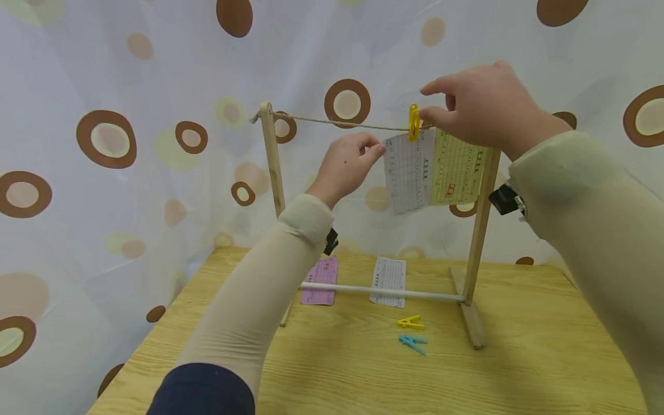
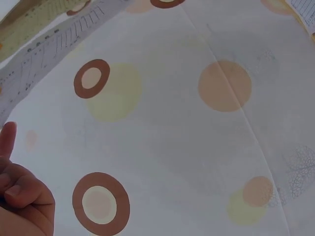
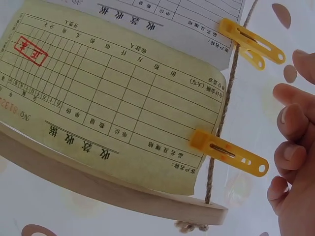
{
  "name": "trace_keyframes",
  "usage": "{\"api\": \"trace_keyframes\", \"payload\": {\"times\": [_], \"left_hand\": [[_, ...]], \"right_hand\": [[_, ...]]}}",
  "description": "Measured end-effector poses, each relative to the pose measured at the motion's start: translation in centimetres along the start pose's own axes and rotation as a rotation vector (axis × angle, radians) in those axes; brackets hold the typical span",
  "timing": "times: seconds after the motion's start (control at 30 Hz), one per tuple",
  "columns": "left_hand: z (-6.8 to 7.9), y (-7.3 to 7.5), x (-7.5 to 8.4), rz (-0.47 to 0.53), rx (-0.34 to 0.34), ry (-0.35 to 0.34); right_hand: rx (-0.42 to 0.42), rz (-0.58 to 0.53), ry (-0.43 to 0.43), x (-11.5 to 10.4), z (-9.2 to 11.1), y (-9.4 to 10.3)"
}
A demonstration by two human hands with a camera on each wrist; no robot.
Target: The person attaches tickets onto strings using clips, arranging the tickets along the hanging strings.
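A white receipt (image 1: pixel 410 173) hangs from a twine line (image 1: pixel 337 122), held by a yellow clothespin (image 1: pixel 413 122). My left hand (image 1: pixel 347 164) pinches the receipt's upper left edge between thumb and finger. Beside that clothespin my right hand (image 1: pixel 485 106) hovers with thumb and forefinger spread; the right wrist view shows its fingers apart from the clothespin. A yellow receipt (image 3: pixel 123 98) with a red stamp hangs next to the white one. Another yellow clothespin (image 3: pixel 231 153) grips it to the line; in the head view my right hand hides that clothespin.
The line runs between posts of a wooden frame (image 1: pixel 479 242), joined low down by a white rod (image 1: pixel 353 289). On the wooden table (image 1: pixel 363 369) lie a pink receipt (image 1: pixel 320 282), another white receipt (image 1: pixel 390 274), a yellow clothespin (image 1: pixel 411 323) and a blue clothespin (image 1: pixel 413 343).
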State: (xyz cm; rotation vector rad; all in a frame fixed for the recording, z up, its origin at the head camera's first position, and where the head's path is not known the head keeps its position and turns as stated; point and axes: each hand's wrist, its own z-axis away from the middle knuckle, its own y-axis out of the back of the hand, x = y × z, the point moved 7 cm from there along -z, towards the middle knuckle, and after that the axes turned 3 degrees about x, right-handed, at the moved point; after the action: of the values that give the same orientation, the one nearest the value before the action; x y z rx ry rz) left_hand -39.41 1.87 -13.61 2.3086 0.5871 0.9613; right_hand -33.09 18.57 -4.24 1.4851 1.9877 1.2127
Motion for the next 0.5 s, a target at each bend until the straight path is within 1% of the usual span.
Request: {"api": "trace_keyframes", "payload": {"times": [0.13, 0.27, 0.4, 0.5], "left_hand": [[0.3, 0.1, -0.1, -0.029, -0.017, 0.003], [0.8, 0.1, -0.2, -0.044, -0.034, -0.008], [1.3, 0.1, -0.3, -0.06, -0.046, -0.027], [1.7, 0.1, -0.4, -0.061, -0.055, -0.037]], "right_hand": [[0.068, -0.029, -0.001, -0.2, 0.4, 0.4], [0.113, -0.069, -0.005, -0.3, 0.8, 0.5], [0.127, -0.102, -0.001, -0.4, 1.4, 0.5], [0.115, -0.121, 0.0, -0.4, 2.0, 0.3]]}}
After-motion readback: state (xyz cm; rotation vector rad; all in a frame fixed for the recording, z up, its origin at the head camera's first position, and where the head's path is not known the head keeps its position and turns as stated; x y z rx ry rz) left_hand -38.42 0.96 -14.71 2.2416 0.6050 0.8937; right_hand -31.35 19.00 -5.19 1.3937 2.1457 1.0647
